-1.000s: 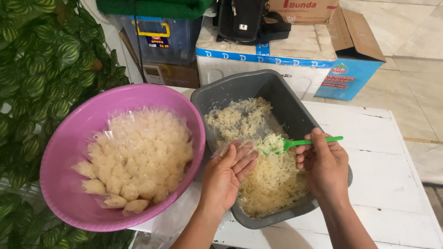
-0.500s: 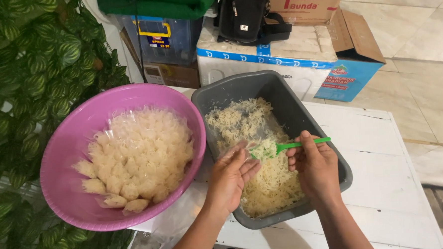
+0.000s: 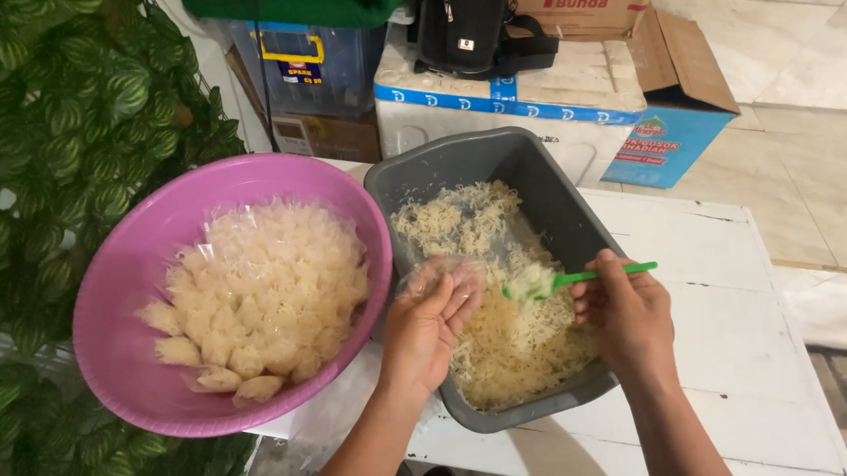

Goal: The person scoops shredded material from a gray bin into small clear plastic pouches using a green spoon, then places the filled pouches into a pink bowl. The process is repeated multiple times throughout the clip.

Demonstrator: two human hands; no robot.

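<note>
The fingers of the right hand (image 3: 627, 315) are curled tight around the handle of a green fork (image 3: 578, 279). The handle pokes out past the thumb toward 3 o'clock. The head of the fork points toward 9 o'clock and has a little clump of noodles on it. The fork hangs just over the pile of noodles (image 3: 503, 311).

The fingers of the left hand (image 3: 432, 328) are a little bent and close together, with the palm up like a cup. A thin clear plastic piece (image 3: 439, 275) lies over these fingers. It is too blurry to tell if the fingers pinch it or only hold it up. The fork head is at 3 o'clock from this hand, near it but not touching.

Both hands are over a grey tub (image 3: 536, 195). The pale yellow noodles fill the bottom of the tub, with a bare patch by the wall at 3 o'clock.

At 9 o'clock from the tub is a big pink bowl (image 3: 139, 269), and its rim touches the tub. In the bowl is a heap of small clear wrapped noodle packs (image 3: 255, 293).

The tub and bowl sit on a white table (image 3: 731, 310). At 9 o'clock from the bowl is a wall of green leaves (image 3: 47, 121). At 12 o'clock from the tub are a white box (image 3: 550, 80) with a black bag (image 3: 471, 22) on it, and an open cardboard box (image 3: 675, 113) on the tiled floor
</note>
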